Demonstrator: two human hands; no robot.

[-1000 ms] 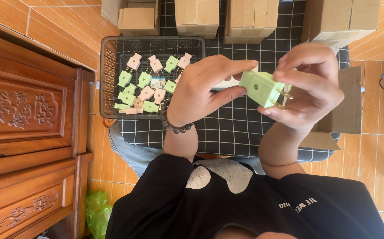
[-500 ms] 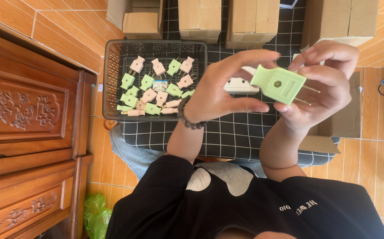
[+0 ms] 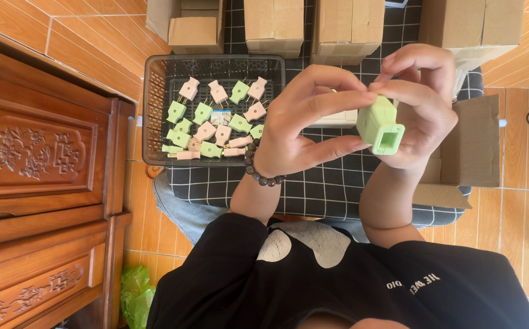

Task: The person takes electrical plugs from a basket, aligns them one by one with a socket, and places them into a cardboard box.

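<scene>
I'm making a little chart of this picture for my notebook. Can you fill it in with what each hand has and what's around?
left hand: fingertips pinch the green plug from the side
right hand: wraps around the green plug
green plug: held up between both hands, its square opening facing the camera
basket: dark mesh, holding many green and pink plugs
cushion: dark checked, under the basket
boxes: cardboard, in a row beyond the basket
cabinet: carved wood, on the basket's side

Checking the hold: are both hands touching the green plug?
Touching. The head view shows left hand fingertips and right hand fingers pressed on the green plug.
</scene>
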